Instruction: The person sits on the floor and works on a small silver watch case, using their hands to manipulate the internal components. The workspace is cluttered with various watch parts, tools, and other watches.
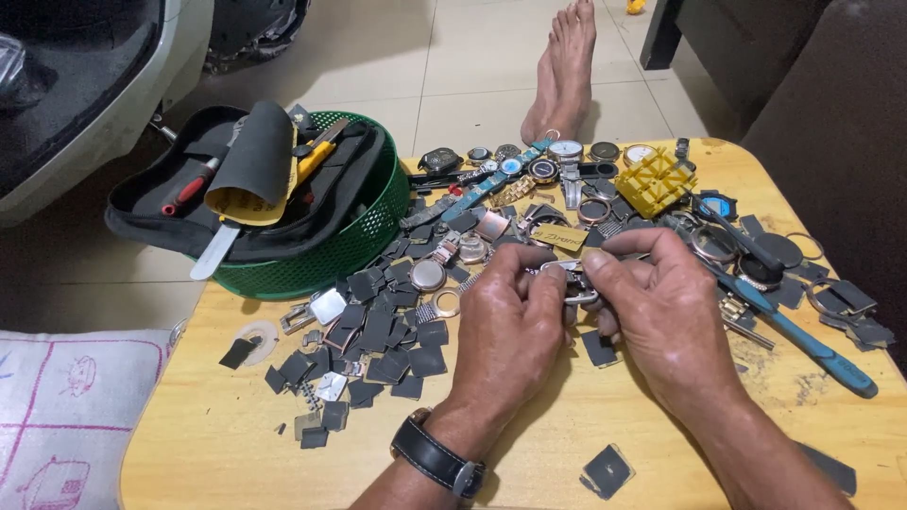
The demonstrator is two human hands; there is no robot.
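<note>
Small metal watch part [576, 280] pinched between both hands above worktop [217, 444] centre. Left hand [507, 326] grips its left end, right hand [661, 302] its right; long axis runs left-right, both equally near.

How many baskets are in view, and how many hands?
1 basket, green, at the table's far left, holding a black tool pouch. 2 hands: left hand and right hand, together at the centre on a small metal watch part.

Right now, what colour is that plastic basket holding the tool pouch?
Green, with a mesh wall; the basket shows clearly in the head view, at the table's left edge.
</note>
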